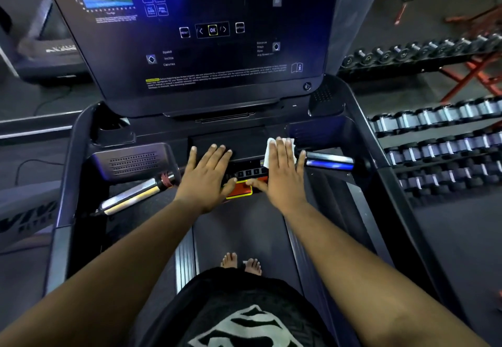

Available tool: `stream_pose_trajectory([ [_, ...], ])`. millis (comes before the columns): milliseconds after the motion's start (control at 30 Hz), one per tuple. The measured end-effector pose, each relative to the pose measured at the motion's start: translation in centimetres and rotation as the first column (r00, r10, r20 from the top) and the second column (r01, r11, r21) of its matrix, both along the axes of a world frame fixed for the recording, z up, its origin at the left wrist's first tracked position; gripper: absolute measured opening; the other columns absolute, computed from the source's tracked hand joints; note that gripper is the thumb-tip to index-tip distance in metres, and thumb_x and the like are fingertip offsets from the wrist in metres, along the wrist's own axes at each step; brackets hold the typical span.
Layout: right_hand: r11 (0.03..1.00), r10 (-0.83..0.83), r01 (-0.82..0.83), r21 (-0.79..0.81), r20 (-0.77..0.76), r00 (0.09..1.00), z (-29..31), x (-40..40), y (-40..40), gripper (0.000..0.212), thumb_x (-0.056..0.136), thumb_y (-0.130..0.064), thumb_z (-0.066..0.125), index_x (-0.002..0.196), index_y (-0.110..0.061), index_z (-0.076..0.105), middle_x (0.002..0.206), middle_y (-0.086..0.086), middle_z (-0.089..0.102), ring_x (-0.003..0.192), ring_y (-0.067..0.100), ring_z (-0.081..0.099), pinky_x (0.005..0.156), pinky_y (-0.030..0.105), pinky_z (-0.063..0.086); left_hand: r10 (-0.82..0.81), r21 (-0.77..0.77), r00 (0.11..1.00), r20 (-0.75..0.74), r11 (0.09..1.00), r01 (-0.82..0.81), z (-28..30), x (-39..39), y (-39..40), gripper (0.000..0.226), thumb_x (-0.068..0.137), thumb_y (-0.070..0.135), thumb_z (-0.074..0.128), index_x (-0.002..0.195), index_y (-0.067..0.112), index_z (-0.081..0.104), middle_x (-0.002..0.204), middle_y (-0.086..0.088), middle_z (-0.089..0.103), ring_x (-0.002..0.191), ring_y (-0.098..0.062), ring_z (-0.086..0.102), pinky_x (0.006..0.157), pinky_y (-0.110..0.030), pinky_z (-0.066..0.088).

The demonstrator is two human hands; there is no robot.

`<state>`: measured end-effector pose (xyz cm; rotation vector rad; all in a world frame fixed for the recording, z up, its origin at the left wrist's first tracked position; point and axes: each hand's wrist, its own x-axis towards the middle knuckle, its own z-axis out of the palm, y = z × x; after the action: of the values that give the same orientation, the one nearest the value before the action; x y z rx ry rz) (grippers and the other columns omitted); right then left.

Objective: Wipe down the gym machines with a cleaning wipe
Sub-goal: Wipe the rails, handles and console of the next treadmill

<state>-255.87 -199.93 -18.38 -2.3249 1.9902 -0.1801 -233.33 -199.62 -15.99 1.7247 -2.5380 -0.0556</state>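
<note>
Your bare feet (241, 262) stand on the dark treadmill belt (239, 227). Ahead, your left hand (207, 177) lies flat with straight fingers on the black control ledge (244, 145) below the big dark console screen (195, 34). Your right hand (282, 173), fingers likewise extended, presses the white cleaning wipe (271, 148) onto that ledge's right part, thumb near the red stop button (240, 189).

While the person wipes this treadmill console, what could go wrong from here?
1. The right hand presses the white wipe flat just above the red stop button; its thumb lies on the button and might trigger it.
2. The left hand rests near the small keys and may press one.
3. Bare feet stand on the belt.
</note>
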Motion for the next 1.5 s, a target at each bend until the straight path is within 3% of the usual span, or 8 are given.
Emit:
stream_pose_trajectory([
  [200,0.99,0.123,-0.129,-0.049,-0.112,0.986,0.8,-1.2,-0.6,0.106,0.08,-0.086,0.03,0.156,-0.012,0.033,0.158,0.007,0.039,0.152,0.025,0.025,0.119,0.07,0.011,-0.124,0.031,0.992,0.009,0.992,0.124,0.4,-1.8,-1.1,0.077,0.097,0.059,0.023,0.16,0.016,0.027,0.167,-0.006,0.026,0.156,-0.021,0.018,0.125,-0.06,0.003],
  [333,0.997,-0.067,0.067,0.028,-0.018,0.998,1.2,-3.1,-2.7,0.12,0.073,-0.096,0.017,0.155,-0.009,0.028,0.155,0.01,0.043,0.146,0.024,0.038,0.12,0.065,0.001,-0.163,0.059,0.986,-0.03,0.985,0.165,0.6,-1.7,-2.4,0.078,0.096,0.059,0.022,0.161,0.015,0.024,0.168,-0.006,0.023,0.156,-0.02,0.016,0.125,-0.058,0.0],
  [567,0.996,-0.036,0.03,0.078,0.082,0.996,0.4,-4.9,-0.8,0.117,0.074,-0.085,0.044,0.16,-0.01,0.016,0.163,0.008,0.031,0.154,0.022,0.021,0.124,0.055,0.009,-0.208,0.101,0.978,-0.012,0.973,0.208,1.2,-3.5,-3.3,0.083,0.093,0.062,0.007,0.163,0.019,0.014,0.17,-0.001,0.013,0.158,-0.016,0.005,0.125,-0.056,-0.006],
  [733,0.991,-0.055,0.062,0.115,-0.065,0.996,0.8,-9.3,-0.7,0.117,0.073,-0.093,0.016,0.16,-0.015,0.024,0.162,0.003,0.033,0.154,0.022,0.021,0.12,0.064,0.003,-0.272,0.134,0.962,0.017,0.954,0.267,1.8,-6.4,-3.9,0.076,0.1,0.06,0.019,0.163,0.02,0.008,0.171,0.0,0.006,0.158,-0.015,-0.001,0.125,-0.055,-0.008],
  [900,0.995,-0.042,0.055,0.085,-0.147,0.988,-0.3,-13.2,-0.2,0.109,0.083,-0.084,0.017,0.155,-0.004,0.031,0.162,0.013,0.032,0.153,0.029,0.023,0.122,0.06,0.008,-0.305,0.164,0.951,0.043,0.941,0.295,2.1,-10.0,-4.8,0.075,0.103,0.059,0.024,0.163,0.019,0.004,0.171,-0.001,0.0,0.157,-0.016,-0.006,0.125,-0.056,-0.008],
  [1200,0.986,0.155,-0.156,0.066,0.022,0.988,-0.6,-11.9,-5.3,0.063,0.087,-0.047,0.067,0.137,-0.011,0.053,0.12,0.01,0.063,0.11,0.033,0.06,0.102,0.044,0.041,-0.288,0.247,0.944,0.16,0.938,0.244,1.8,-14.9,-6.7,0.077,0.102,0.057,0.034,0.163,0.019,0.005,0.172,0.0,0.001,0.157,-0.016,-0.005,0.125,-0.056,-0.007],
  [1400,0.966,0.228,-0.204,-0.157,0.152,0.962,-4.3,-13.9,-0.9,0.078,0.098,-0.062,0.047,0.154,-0.008,0.037,0.158,0.009,0.038,0.148,0.027,0.032,0.125,0.047,0.018,-0.258,0.228,0.958,0.125,0.947,0.225,1.2,-14.9,-6.6,0.081,0.099,0.058,0.039,0.164,0.02,0.007,0.171,0.002,0.005,0.158,-0.016,-0.003,0.126,-0.053,-0.005],
  [1500,0.985,0.137,-0.087,-0.151,0.355,0.925,-3.2,-14.0,-2.6,0.058,0.105,-0.054,0.032,0.13,-0.011,0.06,0.131,0.008,0.062,0.123,0.028,0.055,0.11,0.044,0.036,-0.255,0.215,0.961,0.112,0.95,0.226,1.3,-14.9,-6.6,0.08,0.099,0.055,0.041,0.163,0.019,0.01,0.171,0.0,0.009,0.158,-0.018,0.001,0.126,-0.053,-0.003],
])
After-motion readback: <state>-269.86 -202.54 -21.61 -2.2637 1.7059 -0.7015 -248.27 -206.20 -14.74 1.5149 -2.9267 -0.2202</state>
